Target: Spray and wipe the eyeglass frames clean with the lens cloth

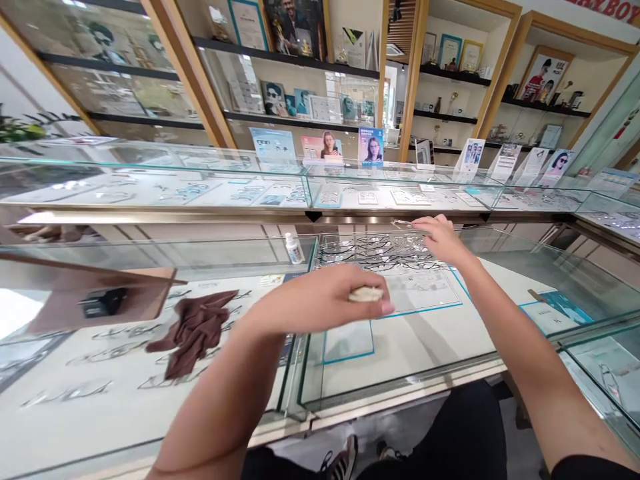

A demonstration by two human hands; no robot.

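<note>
My left hand (345,293) hovers over the glass counter, its fingers curled round a pale, crumpled wiping cloth (366,294). Farther forward, near the counter's back edge, my right hand (440,237) pinches a pair of thin, light eyeglasses (402,223), seen nearly edge-on and small. Just below and left of that hand, several dark-framed eyeglasses (375,252) lie in rows on the glass. A white spray bottle (293,249) stands upright beyond my left hand. To the left, a brown cloth (197,330) lies bunched on the glass top.
A wooden-edged mirror or board (165,287) with a black box-like shape (104,303) is at the left. Beyond runs a second glass display case (280,197) with frames inside and cards on top. Blue-edged display boards (350,343) show below the glass.
</note>
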